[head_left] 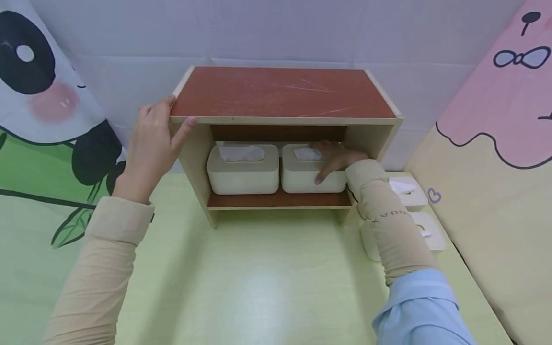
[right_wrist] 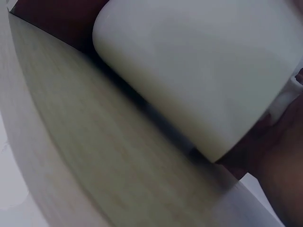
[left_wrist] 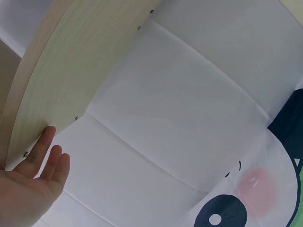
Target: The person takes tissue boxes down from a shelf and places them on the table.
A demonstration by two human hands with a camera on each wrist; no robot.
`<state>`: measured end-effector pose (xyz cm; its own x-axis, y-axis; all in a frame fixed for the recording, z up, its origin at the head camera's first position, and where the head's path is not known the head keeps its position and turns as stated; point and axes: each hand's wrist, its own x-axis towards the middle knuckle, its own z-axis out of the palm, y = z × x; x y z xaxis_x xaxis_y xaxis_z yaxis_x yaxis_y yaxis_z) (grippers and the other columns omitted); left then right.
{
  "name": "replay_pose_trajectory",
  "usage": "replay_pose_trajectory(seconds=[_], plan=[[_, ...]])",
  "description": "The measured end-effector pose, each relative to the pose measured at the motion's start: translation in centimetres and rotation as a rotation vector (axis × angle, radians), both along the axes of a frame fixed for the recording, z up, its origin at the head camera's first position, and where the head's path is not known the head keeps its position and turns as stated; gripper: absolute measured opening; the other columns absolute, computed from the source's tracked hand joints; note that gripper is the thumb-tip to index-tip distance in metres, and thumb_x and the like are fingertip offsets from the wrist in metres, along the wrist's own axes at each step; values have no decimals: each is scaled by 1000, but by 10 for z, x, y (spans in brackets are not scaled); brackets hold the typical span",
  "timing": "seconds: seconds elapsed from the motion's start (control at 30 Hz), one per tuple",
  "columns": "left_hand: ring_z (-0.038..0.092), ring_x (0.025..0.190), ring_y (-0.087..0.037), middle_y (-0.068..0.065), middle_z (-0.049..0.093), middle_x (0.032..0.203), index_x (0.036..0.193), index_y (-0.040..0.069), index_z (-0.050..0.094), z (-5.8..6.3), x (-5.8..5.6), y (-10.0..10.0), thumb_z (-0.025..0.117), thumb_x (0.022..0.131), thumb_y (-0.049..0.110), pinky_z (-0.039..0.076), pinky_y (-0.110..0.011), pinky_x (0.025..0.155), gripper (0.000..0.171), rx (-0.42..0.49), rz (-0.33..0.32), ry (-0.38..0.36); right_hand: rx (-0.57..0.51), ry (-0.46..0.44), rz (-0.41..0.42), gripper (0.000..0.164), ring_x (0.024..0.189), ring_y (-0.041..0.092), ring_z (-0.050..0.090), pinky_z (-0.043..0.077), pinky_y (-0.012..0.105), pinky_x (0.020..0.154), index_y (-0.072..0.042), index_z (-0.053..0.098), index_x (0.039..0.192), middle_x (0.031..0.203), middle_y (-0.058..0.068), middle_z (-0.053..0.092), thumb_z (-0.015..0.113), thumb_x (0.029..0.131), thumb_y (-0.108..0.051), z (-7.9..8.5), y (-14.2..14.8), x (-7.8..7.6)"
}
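A small wooden shelf unit [head_left: 284, 93] with a reddish-brown top stands on the table. On its lower board sit two white tissue boxes side by side, the left tissue box [head_left: 243, 177] and the right tissue box [head_left: 302, 179], each with a tissue showing at its top slot. My right hand [head_left: 336, 158] reaches inside and grips the right box, thumb down its front and fingers over its top. That box [right_wrist: 189, 71] stands close to the side panel in the right wrist view. My left hand [head_left: 151, 143] rests at the unit's top left corner, its fingers [left_wrist: 40, 151] extended along the outer side.
Two more white tissue boxes, a farther box [head_left: 409, 196] and a nearer box [head_left: 431, 230], stand right of the unit, partly behind my right sleeve. The pale green table [head_left: 258, 278] spreads in front. Printed cloth [head_left: 276, 28] hangs behind and at both sides.
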<state>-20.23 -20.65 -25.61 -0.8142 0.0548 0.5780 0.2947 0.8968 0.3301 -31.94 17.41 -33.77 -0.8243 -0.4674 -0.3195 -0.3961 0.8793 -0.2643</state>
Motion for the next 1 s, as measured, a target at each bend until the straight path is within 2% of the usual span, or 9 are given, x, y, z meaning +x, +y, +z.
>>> replay_pose_trajectory(seconds=[0.3, 1.0], plan=[[39, 119, -40, -19, 46, 134, 140, 4, 34, -1, 0, -1, 42, 92, 51, 33, -53, 97, 67, 1, 4, -8, 46, 31, 7, 109, 140, 37, 7, 17, 59, 107, -26, 11, 147, 153, 12, 9, 77, 63, -49, -1, -3, 0], [37, 120, -39, -19, 45, 135, 141, 4, 32, 0, 2, 1, 41, 92, 52, 34, -53, 97, 68, 12, -1, -27, 68, 76, 23, 108, 138, 43, 8, 14, 61, 106, -28, 13, 147, 154, 10, 11, 76, 63, -54, -4, -3, -1]])
